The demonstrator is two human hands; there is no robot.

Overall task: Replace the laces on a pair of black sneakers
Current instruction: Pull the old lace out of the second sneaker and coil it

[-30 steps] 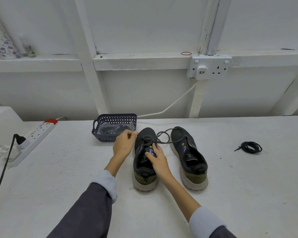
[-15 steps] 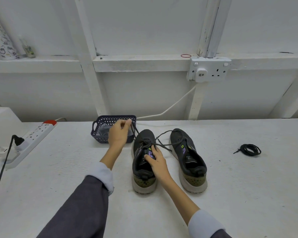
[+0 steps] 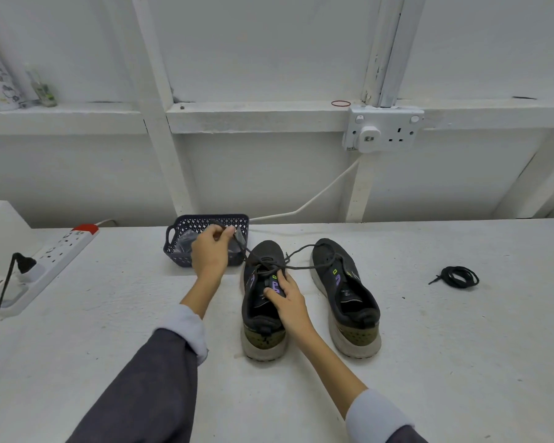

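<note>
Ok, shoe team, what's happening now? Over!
Left hand pinches grey lace, taut, by basket. Right hand grips left sneaker. Coiled black lace lies apart, far right; nothing blocking.

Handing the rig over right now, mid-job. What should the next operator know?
Left hand pinches one end of the grey lace, drawn taut above the basket.
Right hand grips the left sneaker at its eyelets.
The lace's far end lies across the right sneaker.
A coiled black lace lies on the table, far right, untouched.
Done: neither sneaker looks finished.
Left: finish this lace on the left sneaker, then do the right one, likely with the coiled lace.
</note>
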